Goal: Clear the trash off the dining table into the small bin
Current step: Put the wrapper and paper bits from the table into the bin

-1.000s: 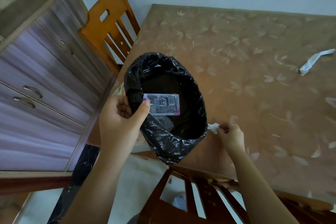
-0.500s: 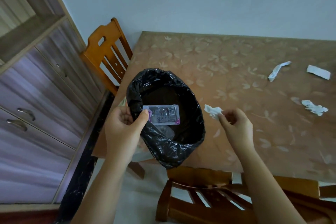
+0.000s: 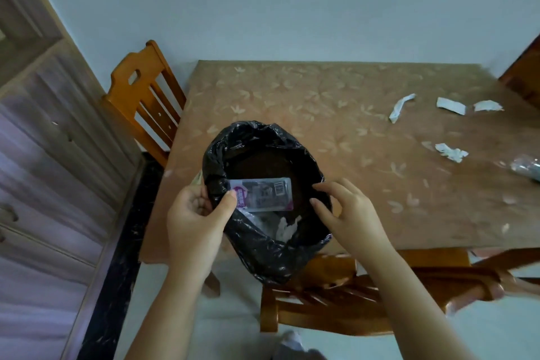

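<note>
Bin (image 3: 263,248) in left hand (image 3: 195,222)

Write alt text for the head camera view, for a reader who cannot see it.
A left hand pinches a plastic packet against the rim of a black-bagged bin at the table's near edge, while the open right hand hovers over its mouth. White crumpled paper lies inside; four paper scraps remain on the table to the right.

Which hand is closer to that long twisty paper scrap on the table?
The right hand. It hovers open over the bin's right rim, on the same side as the twisted paper scrap. The left hand grips the bin's left rim and a plastic packet, farther away.
</note>
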Tool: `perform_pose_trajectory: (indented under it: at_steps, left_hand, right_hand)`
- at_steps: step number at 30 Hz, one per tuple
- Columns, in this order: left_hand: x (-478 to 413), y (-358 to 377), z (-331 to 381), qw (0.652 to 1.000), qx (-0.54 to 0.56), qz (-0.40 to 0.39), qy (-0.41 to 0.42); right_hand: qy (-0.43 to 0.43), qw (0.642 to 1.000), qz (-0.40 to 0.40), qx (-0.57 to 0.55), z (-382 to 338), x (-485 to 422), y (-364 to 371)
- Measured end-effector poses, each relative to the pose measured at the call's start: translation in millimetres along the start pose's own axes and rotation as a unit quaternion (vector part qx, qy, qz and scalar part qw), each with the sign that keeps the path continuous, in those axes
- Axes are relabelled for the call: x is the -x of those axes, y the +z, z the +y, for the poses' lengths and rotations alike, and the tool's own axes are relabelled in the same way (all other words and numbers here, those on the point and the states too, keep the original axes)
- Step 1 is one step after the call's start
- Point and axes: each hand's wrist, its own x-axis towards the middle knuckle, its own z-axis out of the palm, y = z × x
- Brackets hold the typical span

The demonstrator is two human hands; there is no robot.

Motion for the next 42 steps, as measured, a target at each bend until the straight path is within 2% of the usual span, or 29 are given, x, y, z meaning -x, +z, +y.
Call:
perform_pose_trajectory:
  at_steps: [6,16,21,24,29,34,39,42]
  left_hand:
    - [9.6,7.8,7.7,0.999,0.034,-0.015,0.022]
    - [64.6,82.1,50.5,0.994,0.035,-0.053,0.093]
    - [105.8,152.7,72.9,0.99,0.067,-0.053,0.113]
    - [138.6,204.1,90.0,0.987,0.066,-0.042,0.137]
    - [186.3,283.2,107.7,0.986,0.094,-0.027,0.132]
    - [220.4,348.9,108.1,0.982,0.064,-0.049,0.17]
    - [223.7,426.8,102.6,0.981,0.044,-0.081,0.17]
    - [220.4,477.0,96.0,0.981,0.043,-0.099,0.161]
  right_hand:
    - [0.067,0.989,0.074,0.111,21.6,55.9,-19.1]
    - [0.155,0.963,0.158,0.157,74.1,121.1,-97.3]
    - [0.141,0.962,0.191,0.139,129.3,148.2,-152.6]
    - [0.141,0.963,0.183,0.135,170.1,171.4,-193.9]
    - [0.148,0.964,0.169,0.139,230.3,194.3,-257.6]
    - [0.167,0.964,0.168,0.118,285.9,205.9,-295.1]
    - [0.204,0.953,0.196,0.107,348.0,205.2,-325.5]
    - [0.221,0.953,0.181,0.104,383.7,189.5,-338.3]
